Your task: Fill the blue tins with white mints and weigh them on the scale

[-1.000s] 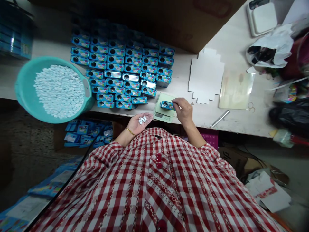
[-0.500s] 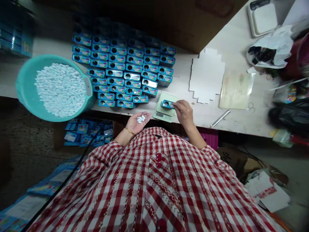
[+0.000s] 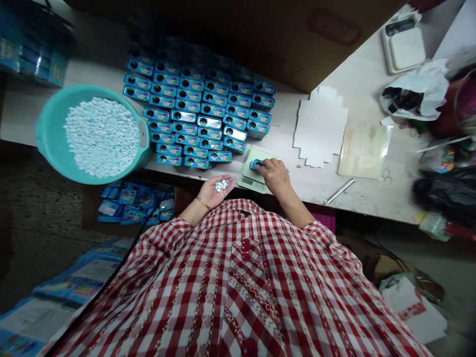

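Note:
My left hand (image 3: 216, 191) is palm up with its fingers stretched out, just off the table's front edge. Several small white candies (image 3: 220, 186) rest in the palm. On a pale green digital scale (image 3: 247, 181) lies a small blue tin (image 3: 254, 164) with its top facing up. My right hand (image 3: 274, 174) reaches over the tin from the right, covering most of it. Its fingers are bent together with their tips at the tin's top; whether they pinch anything is hidden.
A turquoise basin (image 3: 48, 148) full of white candies stands on the left. Rows of blue tins (image 3: 186, 105) fill the table behind the scale. A large cardboard box (image 3: 297, 39) looms at the back. Flat white card (image 3: 320, 126) and a metal tube (image 3: 341, 190) lie to the right.
My right hand has moved left over the tin, from its right end onto its top. My left hand stays palm up with the candies. The whole view has shifted slightly.

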Demonstrator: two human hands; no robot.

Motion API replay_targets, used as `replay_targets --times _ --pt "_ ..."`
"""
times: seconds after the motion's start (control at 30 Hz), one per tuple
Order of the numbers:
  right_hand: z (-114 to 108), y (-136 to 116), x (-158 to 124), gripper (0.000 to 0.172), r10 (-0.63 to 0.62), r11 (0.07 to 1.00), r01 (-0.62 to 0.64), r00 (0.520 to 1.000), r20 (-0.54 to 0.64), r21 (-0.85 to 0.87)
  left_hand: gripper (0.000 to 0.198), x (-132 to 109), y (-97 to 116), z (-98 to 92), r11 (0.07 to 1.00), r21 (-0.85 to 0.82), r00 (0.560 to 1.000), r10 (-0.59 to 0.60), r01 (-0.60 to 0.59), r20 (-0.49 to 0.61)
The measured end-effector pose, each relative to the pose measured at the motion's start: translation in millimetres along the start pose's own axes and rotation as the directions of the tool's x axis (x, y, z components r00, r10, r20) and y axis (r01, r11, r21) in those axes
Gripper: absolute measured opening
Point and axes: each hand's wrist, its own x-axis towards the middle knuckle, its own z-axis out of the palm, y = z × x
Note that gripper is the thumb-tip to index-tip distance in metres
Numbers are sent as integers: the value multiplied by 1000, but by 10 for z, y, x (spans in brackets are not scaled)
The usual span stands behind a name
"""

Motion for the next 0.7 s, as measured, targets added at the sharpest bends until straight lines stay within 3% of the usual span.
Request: replay_targets --times 0.13,0.27,0.33,0.4,0.43,0.47,0.53,0.57,0.6,0.7 --pt "-58 -92 -56 30 86 989 -74 992 -88 129 27 24 -43 47 1000 -9 999 -16 17 31" --pt "-150 -448 87 26 -82 920 142 981 -174 366 32 -33 -6 188 996 -39 990 -69 75 122" --pt "-180 -482 135 29 -49 896 149 969 -241 418 31 -134 199 225 996 -78 990 -30 41 138" --pt "-153 -334 96 34 148 882 18 938 -313 471 32 -279 569 174 984 -146 984 119 -100 131" --pt "-109 -211 43 37 268 859 -67 903 -335 507 30 -359 801 107 951 -203 960 259 -234 104" --pt "-43 -77 -26 43 357 826 -130 874 -330 549 28 -435 1046 16 886 -242 908 417 -395 46" --pt "140 157 -175 55 457 740 -210 854 -249 639 41 -560 1507 -214 717 -167 736 649 -676 -191" --pt "242 234 -236 59 482 695 -239 854 -193 678 50 -601 1690 -331 672 -88 667 693 -735 -272" --pt "340 276 -281 61 492 655 -249 857 -152 714 56 -625 1825 -433 658 -9 627 714 -753 -312" --pt "530 257 -299 57 410 646 -202 905 -113 736 58 -598 1875 -572 682 84 626 707 -726 -329"
